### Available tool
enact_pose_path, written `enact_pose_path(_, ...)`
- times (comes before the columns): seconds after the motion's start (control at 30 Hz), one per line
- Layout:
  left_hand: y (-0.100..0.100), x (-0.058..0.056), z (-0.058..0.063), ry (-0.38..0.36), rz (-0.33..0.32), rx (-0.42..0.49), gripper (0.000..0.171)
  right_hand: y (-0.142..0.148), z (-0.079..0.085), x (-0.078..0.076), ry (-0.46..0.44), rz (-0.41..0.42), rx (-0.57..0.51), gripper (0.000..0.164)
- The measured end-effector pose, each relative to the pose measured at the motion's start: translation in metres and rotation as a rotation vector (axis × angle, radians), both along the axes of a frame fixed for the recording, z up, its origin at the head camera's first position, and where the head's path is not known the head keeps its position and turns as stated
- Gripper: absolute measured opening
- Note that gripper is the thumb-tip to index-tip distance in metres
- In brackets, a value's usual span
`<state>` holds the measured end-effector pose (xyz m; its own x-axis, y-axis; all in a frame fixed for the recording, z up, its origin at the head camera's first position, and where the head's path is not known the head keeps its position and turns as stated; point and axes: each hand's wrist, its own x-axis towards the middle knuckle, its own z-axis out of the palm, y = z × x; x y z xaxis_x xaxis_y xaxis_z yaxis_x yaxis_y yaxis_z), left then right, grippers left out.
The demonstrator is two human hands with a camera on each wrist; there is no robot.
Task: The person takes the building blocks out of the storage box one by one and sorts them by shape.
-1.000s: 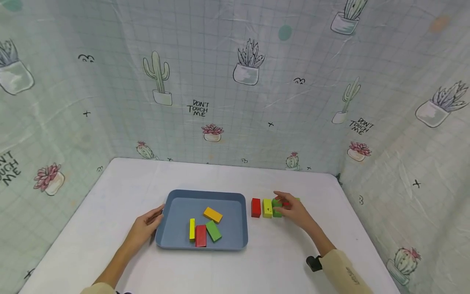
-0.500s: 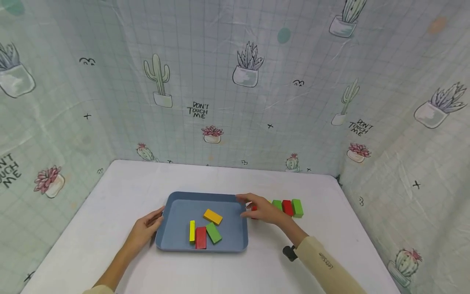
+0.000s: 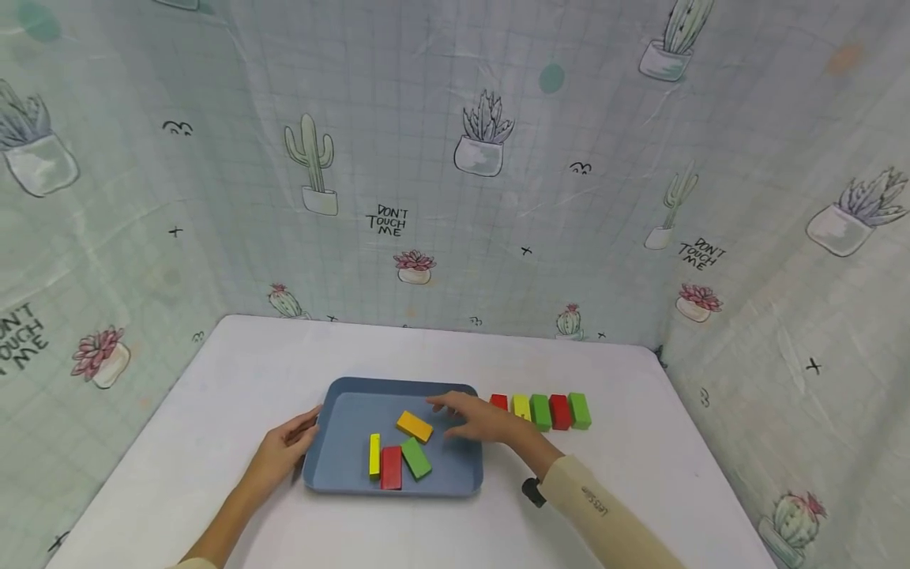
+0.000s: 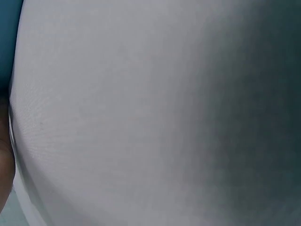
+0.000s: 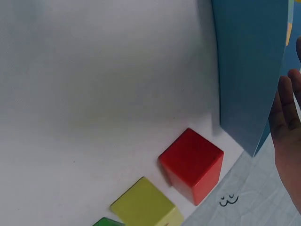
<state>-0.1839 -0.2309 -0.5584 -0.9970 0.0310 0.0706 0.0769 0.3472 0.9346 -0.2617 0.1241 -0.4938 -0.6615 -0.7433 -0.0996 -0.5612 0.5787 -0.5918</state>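
My left hand rests its fingertips against the left side of the blue-grey tray. Over the tray's right half, my right hand reaches inward with fingers and thumb apart and nothing between them. Nearest to its fingertips lies an orange-yellow block. Below that block are a green block, a red block and a narrow yellow block, close together inside the tray. In the right wrist view, the right hand shows beyond the tray wall.
A row of blocks stands right of the tray: a red one, a yellow one, a green one, another red one and another green one. A cactus-print curtain surrounds the white table.
My right hand has moved left from the row of blocks, across the tray's right rim, to over the tray. The left hand stays at the tray's left side. The blocks have not moved.
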Motion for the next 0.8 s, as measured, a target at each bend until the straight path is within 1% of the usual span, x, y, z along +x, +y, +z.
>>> enact_pose_path(0.1, 0.001, 0.001, 0.0, -0.001, -0.003, 0.002, 0.047, -0.005, -0.002, 0.0, 0.012, 0.007, 0.033, 0.065)
enact_pose_path(0.23, 0.001, 0.001, -0.001, 0.004, 0.0, 0.0, 0.047, -0.012, -0.002, -0.003, 0.059, 0.044, 0.105, 0.067)
enact_pose_path(0.4, 0.001, 0.002, -0.001, 0.007, 0.005, 0.003, 0.048, -0.022, -0.005, -0.008, 0.122, 0.09, 0.214, 0.076)
enact_pose_path(0.53, 0.0, 0.002, 0.0, 0.007, 0.003, 0.004, 0.048, -0.032, -0.009, -0.008, 0.165, 0.115, 0.323, 0.079)
enact_pose_path(0.63, 0.001, 0.002, -0.001, 0.007, -0.003, 0.014, 0.048, -0.038, -0.011, -0.007, 0.198, 0.133, 0.363, 0.078)
enact_pose_path(0.8, 0.001, 0.001, -0.001, 0.007, -0.004, 0.024, 0.048, -0.045, -0.013, -0.004, 0.225, 0.134, 0.38, 0.074)
